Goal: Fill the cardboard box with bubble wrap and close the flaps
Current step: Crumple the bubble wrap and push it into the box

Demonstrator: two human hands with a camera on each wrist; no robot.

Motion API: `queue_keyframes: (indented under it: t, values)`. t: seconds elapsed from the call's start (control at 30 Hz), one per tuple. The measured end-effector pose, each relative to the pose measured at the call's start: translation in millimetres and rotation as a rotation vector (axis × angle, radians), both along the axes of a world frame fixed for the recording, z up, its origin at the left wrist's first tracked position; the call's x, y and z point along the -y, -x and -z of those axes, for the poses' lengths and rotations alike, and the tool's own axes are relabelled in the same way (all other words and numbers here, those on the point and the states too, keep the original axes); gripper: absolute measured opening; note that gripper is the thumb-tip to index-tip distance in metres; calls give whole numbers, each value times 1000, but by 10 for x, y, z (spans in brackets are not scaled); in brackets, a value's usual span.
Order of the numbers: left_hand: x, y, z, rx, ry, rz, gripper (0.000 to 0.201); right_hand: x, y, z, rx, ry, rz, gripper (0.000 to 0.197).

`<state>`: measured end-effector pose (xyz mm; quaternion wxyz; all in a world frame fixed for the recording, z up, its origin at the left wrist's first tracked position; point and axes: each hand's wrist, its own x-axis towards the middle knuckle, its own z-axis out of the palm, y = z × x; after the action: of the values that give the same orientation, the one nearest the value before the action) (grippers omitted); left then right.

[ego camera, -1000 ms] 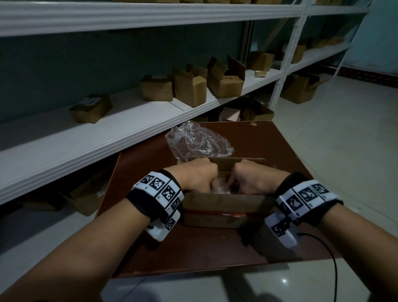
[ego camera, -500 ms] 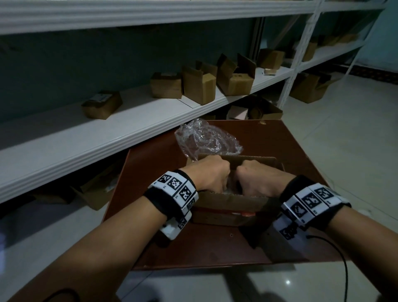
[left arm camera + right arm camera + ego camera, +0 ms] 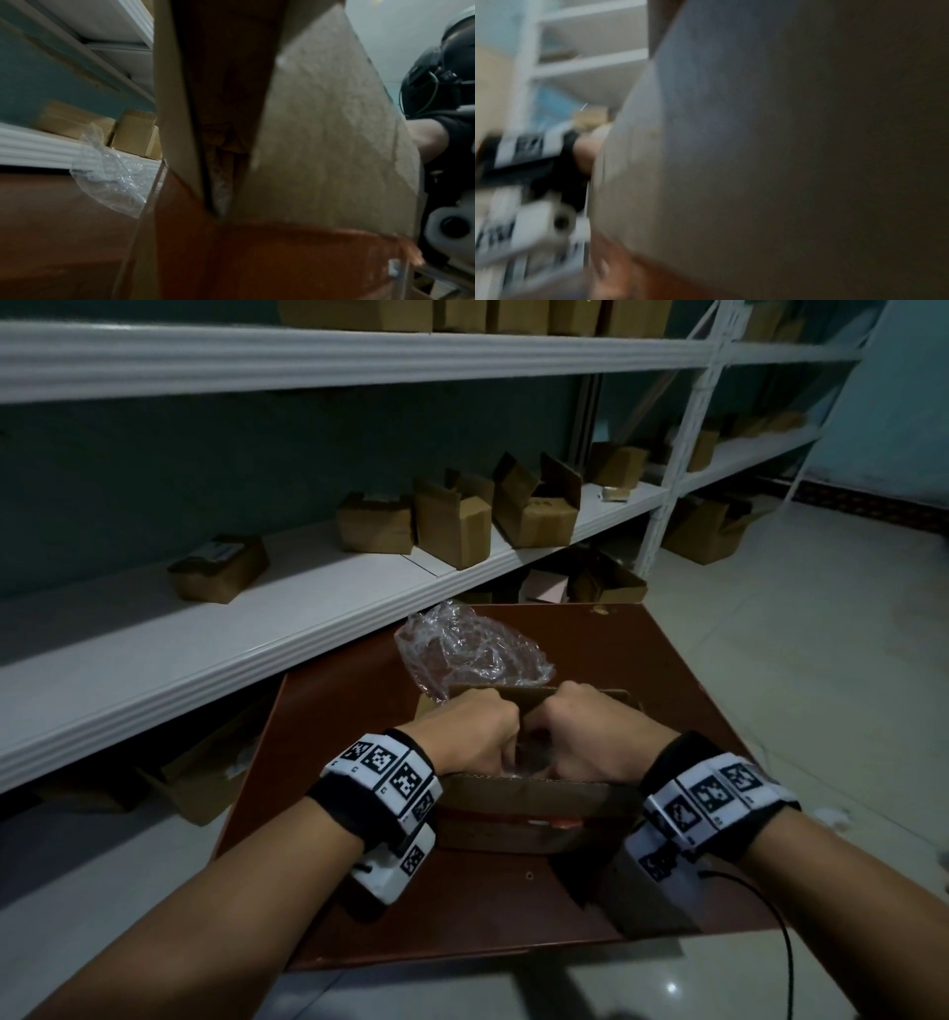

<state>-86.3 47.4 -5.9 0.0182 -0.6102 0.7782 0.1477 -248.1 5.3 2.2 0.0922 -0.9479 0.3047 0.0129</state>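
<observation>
An open cardboard box (image 3: pixel 529 806) stands on a brown table (image 3: pixel 462 911). My left hand (image 3: pixel 470 737) and right hand (image 3: pixel 590 744) are both sunk into it, knuckles up and nearly touching. Their fingers curl down into the bubble wrap (image 3: pixel 513 765) inside, and the fingertips are hidden. A loose clump of bubble wrap (image 3: pixel 472 654) lies on the table just behind the box. In the left wrist view a gap between two flaps (image 3: pixel 321 121) shows bubble wrap (image 3: pixel 221 192) inside, and the loose clump (image 3: pixel 110 182) lies to the left. The right wrist view is blurred and filled by a cardboard flap (image 3: pixel 757 142).
White shelving (image 3: pixel 257 634) runs along the left and back, carrying several cardboard boxes (image 3: pixel 452 526). More boxes sit under the shelves on the tiled floor (image 3: pixel 821 660). One box flap (image 3: pixel 652 891) hangs out under my right wrist. A black cable (image 3: pixel 785 942) trails from the right wristband.
Both hands have stayed inside the box and drawn a little closer together. The head view has tilted up and shows more of the shelves.
</observation>
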Motion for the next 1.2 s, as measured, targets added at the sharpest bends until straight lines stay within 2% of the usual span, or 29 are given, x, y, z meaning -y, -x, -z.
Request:
queue_keyframes:
  t: [0.03, 0.13, 0.23, 0.3, 0.4, 0.6, 0.8, 0.93, 1.0, 1.07, 1.13, 1.2]
  values:
    - [2, -9, 15, -7, -5, 13, 12, 0, -31, 17, -12, 10, -20, 8]
    - [-10, -47, 8, -25, -24, 32, 5, 76, -64, 67, -54, -48, 17, 10]
    - [16, -110, -89, -50, 75, 39, 24, 169, -59, 141, -106, -81, 44, 13]
    - [26, -110, -147, 40, 154, 54, 30, 206, -65, 189, -115, -92, 44, 15]
    - [26, -47, -133, 137, 107, 71, 27, 243, -71, 232, -117, -124, 57, 16]
    - [118, 2, -129, 191, 7, 66, 24, 271, -65, 294, -138, -136, 47, 14]
    - [127, 34, -48, 262, -6, 25, 28, 245, -97, 301, -279, -130, 9, 25]
    - [55, -38, -69, 257, 26, 31, 12, 201, -84, 232, -272, -137, 14, 24]
    - [28, -114, -60, 197, 61, 42, 16, 185, -78, 192, -261, -140, 11, 22]
    - [7, -226, -81, 48, 135, 49, 28, 180, -60, 158, -248, -152, 18, 23]
    - [-21, -370, -173, -222, 231, -42, 26, 183, -20, 134, -200, -174, 36, 24]
    - [-13, -546, -274, -497, 408, -208, 23, 175, 26, 114, -135, -198, 38, 23]
